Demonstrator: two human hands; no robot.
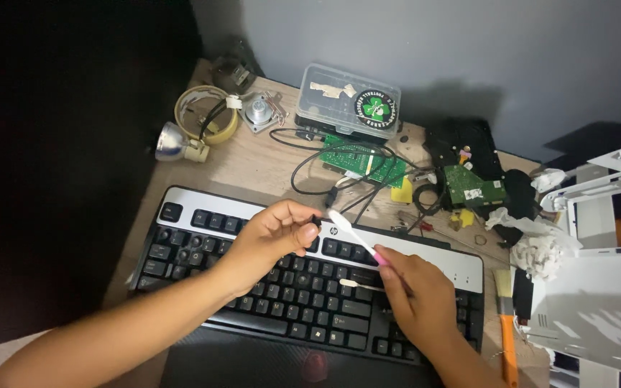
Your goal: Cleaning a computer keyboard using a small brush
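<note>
A black and silver keyboard (404,248) lies across the wooden desk in front of me. My left hand (271,241) hovers over its upper rows and pinches a small black keycap (316,220) between thumb and fingers. My right hand (418,298) grips a toothbrush (353,234) with a pink handle and a white head. The brush head touches the keycap. A cotton swab (357,285) lies on the keys just left of my right hand.
Green circuit boards (357,159) and black cables sit behind the keyboard, with a clear plastic box (339,100), a tape roll (206,115) and a lamp bulb (174,144). Crumpled tissue (540,251), an orange-handled paintbrush (506,323) and white parts (598,302) crowd the right.
</note>
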